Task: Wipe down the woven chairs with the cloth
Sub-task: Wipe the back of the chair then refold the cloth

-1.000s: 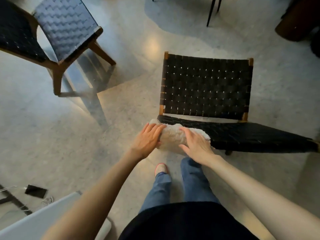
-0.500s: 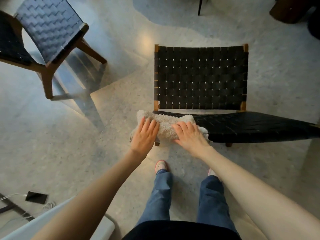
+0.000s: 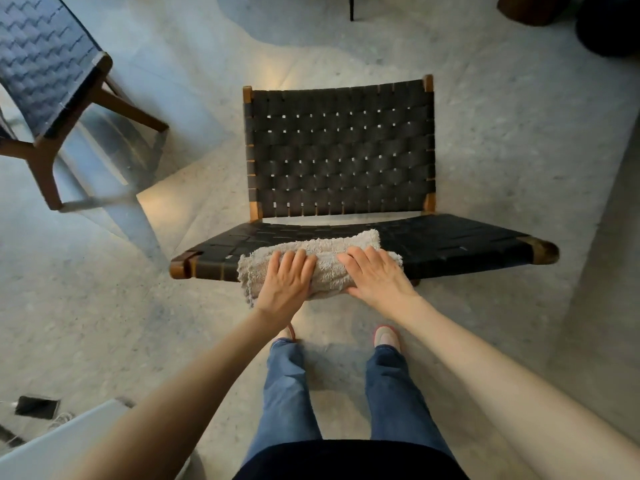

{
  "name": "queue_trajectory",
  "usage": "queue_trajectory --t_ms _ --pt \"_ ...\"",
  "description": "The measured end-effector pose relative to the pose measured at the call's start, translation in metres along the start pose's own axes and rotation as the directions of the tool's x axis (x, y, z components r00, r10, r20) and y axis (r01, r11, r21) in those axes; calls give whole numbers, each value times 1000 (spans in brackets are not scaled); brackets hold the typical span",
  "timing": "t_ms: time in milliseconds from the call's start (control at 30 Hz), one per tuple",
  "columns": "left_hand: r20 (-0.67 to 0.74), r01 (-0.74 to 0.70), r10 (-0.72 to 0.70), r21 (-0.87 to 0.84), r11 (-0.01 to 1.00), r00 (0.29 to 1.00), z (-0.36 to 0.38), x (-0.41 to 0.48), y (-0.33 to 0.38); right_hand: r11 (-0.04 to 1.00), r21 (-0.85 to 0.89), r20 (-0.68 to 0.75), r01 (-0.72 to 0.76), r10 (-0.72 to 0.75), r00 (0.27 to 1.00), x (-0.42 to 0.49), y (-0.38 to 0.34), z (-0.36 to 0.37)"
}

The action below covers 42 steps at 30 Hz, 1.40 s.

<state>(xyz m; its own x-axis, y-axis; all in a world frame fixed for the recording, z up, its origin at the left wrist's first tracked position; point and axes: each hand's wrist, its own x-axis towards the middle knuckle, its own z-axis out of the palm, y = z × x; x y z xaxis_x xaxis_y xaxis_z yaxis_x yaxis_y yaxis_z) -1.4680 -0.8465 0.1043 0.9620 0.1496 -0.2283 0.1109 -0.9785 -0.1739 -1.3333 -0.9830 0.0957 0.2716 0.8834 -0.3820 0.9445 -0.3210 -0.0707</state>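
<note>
A black woven chair (image 3: 341,150) with a wooden frame stands right in front of me, seen from behind its backrest. A beige fluffy cloth (image 3: 329,259) is draped over the top edge of the backrest, left of its middle. My left hand (image 3: 285,284) presses flat on the cloth's left part, fingers straight. My right hand (image 3: 375,277) lies flat on its right part, fingers together. A second woven chair (image 3: 45,60) with a wooden frame stands at the upper left.
Pale speckled floor lies all around. A black phone (image 3: 36,407) with a cable lies on the floor at the lower left, beside a white object's edge (image 3: 69,441). Dark furniture (image 3: 540,8) sits at the top right. My feet (image 3: 386,336) stand just behind the chair.
Both hands slid the cloth to the right along the backrest's top edge, from its left corner toward the middle. The view shifted, so the chair sits more centred.
</note>
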Motion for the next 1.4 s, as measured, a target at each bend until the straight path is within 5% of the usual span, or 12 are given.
queue_trajectory --t_ms 233,367,500,633,767,900,1067,1267,1400 --pt "107 52 -38 -130 990 993 -27 87 137 960 -246 -181 -136 92 979 -93 134 12" --pt "45 -27 37 -216 976 998 -53 139 199 888 -272 -272 -372 300 915 -136 183 11" --pt "-30 -106 102 -345 933 994 -76 178 238 835 42 -331 -548 530 781 -174 223 16" --pt "-38 -69 58 -422 904 998 -74 180 243 766 460 -49 -450 527 848 -180 238 34" --pt "-40 -29 13 -421 907 999 -62 165 231 438 833 50 -338 549 834 -149 223 51" --pt "-25 10 -24 -439 899 999 -57 160 228 632 686 -244 -360 667 704 -136 212 60" --pt "-53 -9 -16 -430 903 998 -58 161 230 888 291 -550 -356 460 697 -135 222 53" --pt "-40 -25 11 -376 926 999 -63 152 229 843 427 -447 -326 511 734 -140 216 35" --pt "-60 -21 -13 -529 848 998 -78 145 223 753 602 -384 -266 565 730 -148 203 24"
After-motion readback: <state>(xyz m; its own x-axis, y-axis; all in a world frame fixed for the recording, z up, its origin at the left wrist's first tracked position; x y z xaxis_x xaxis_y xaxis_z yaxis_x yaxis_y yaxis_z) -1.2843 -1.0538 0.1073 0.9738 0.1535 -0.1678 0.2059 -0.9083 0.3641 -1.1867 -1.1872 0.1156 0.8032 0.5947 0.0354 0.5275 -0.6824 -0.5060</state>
